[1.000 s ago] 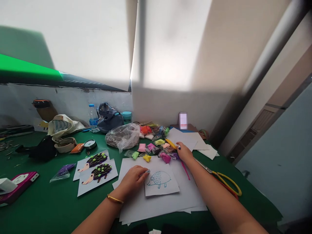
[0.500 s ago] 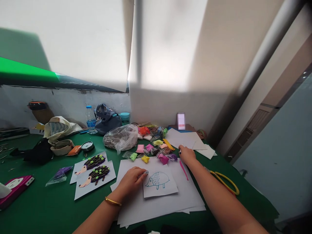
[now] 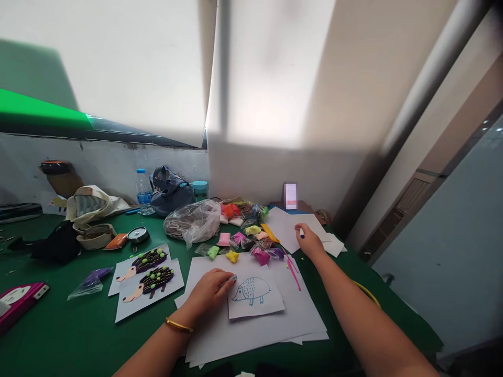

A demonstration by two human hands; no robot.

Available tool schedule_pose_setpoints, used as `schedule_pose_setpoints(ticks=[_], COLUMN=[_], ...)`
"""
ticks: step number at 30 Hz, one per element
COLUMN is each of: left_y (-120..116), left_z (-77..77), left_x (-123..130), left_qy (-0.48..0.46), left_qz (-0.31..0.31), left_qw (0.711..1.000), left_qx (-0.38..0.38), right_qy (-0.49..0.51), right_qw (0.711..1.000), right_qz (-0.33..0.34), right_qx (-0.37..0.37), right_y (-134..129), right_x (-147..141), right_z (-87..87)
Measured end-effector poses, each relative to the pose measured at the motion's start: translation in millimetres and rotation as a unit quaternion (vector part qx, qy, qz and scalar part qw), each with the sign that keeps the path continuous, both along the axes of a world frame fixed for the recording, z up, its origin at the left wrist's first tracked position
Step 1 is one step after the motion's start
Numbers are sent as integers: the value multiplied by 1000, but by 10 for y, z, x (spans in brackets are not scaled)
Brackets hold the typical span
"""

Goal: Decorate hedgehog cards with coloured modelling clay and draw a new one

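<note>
My left hand [image 3: 215, 288] rests closed at the left edge of a small white sheet with a blue hedgehog drawing [image 3: 256, 294], a small shiny bluish item pinched at its fingertips. Farther right, my right hand [image 3: 308, 242] is closed around a dark-tipped pen [image 3: 302, 232], above the white papers [image 3: 277, 225] at the back. The drawing lies on a stack of larger white sheets [image 3: 251, 337]. Pink plastic tools [image 3: 294, 275] lie on the stack's right side, near my right forearm.
Bagged clay in several colours [image 3: 261, 255] lies behind the stack. Two hedgehog clay pictures [image 3: 151, 290] sit at left. A crumpled plastic bag [image 3: 194, 222], a bottle [image 3: 144, 193], a phone [image 3: 291, 196] and a black round item [image 3: 138, 235] stand farther back. Yellow-handled scissors [image 3: 367, 293] show behind my right forearm.
My right hand has moved slightly right and up with the pen, and a second thin pink tool now shows beside the first. My left hand stays at the drawing's edge.
</note>
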State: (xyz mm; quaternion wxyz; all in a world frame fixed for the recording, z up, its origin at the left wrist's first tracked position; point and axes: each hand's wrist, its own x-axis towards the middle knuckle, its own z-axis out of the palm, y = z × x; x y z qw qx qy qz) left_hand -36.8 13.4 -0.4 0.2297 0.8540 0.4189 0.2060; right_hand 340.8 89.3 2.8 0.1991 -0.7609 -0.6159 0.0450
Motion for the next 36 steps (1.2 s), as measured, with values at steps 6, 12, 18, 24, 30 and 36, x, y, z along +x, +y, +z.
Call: schedule_pose_setpoints(ticks=[6,12,18,24,30,36], left_y=[-5,-5,2,4,1,-5], left_z=[19,13,-11,-11,-4,4], left_x=[9,5,2,-5,-1,2], left_qy=[8,7,2,-2,3,-3], left_qz=[1,3,4,2,0,0], left_qw=[1000,1000,1000,1000,1000,1000], left_qx=[-4,-3,3,-2,-3,-7], right_qy=[31,128,195,183,175,173], right_qw=[998,991,979,979,980,979], right_qz=[25,11,-51,-73,-80,-91], right_qx=[-39,22,43,50,52,55], right_y=[-115,-92,-34,-41,-32,-28], right_x=[105,-2,-79,-106,-93,-85], right_z=[-89,-62,-200,-311,-290,-291])
